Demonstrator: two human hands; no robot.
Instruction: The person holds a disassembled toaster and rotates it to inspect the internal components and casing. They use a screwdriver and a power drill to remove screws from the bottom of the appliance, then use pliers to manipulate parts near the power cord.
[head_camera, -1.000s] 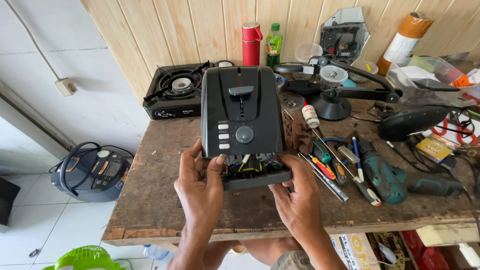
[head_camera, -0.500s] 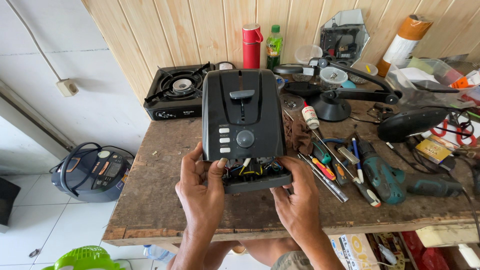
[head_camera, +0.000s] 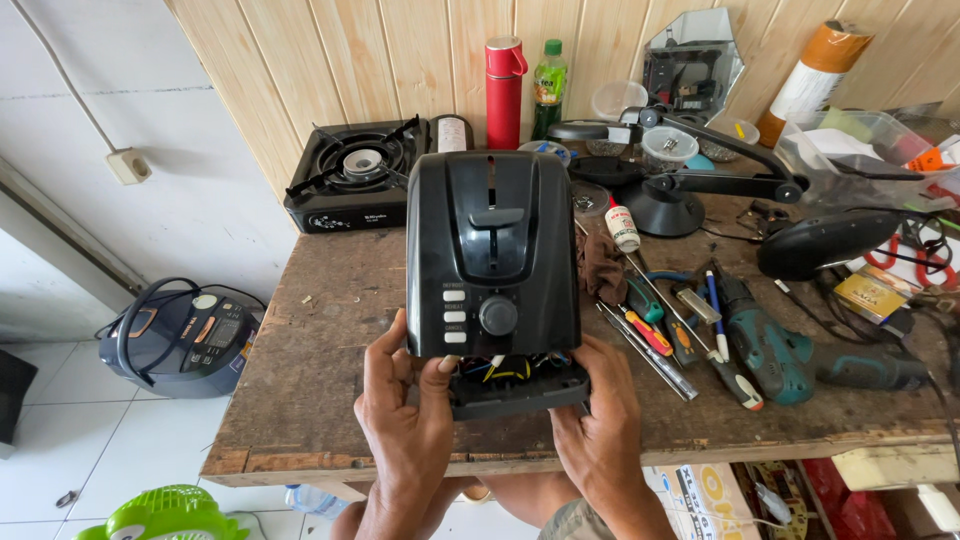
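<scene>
Toaster: you hold a black toaster (head_camera: 492, 255) tipped up over the near edge of the wooden workbench (head_camera: 320, 390), its control face turned toward you, with a slider slot, a column of pale buttons and a round knob.
Base plate: the black base plate (head_camera: 520, 390) hangs slightly apart from the housing at the bottom, and coloured wires (head_camera: 500, 368) show in the gap.
Left hand: your left hand (head_camera: 408, 420) is closed on the lower left corner of the toaster, thumb up along the side, fingertips at the gap.
Right hand: your right hand (head_camera: 600, 425) grips the lower right corner, fingers wrapped on the base plate's end.
Right of toaster: screwdrivers (head_camera: 650, 335) lie just beside it, then a green power drill (head_camera: 775, 345); a brown rag (head_camera: 603, 268) and a small white bottle (head_camera: 623, 228) sit behind them.
Back of bench: a single-burner gas stove (head_camera: 350, 175), a red flask (head_camera: 504, 80) and a green bottle (head_camera: 548, 85) stand against the wooden wall.
Floor, left: a dark rice cooker (head_camera: 185, 335) rests on the white tiles.
</scene>
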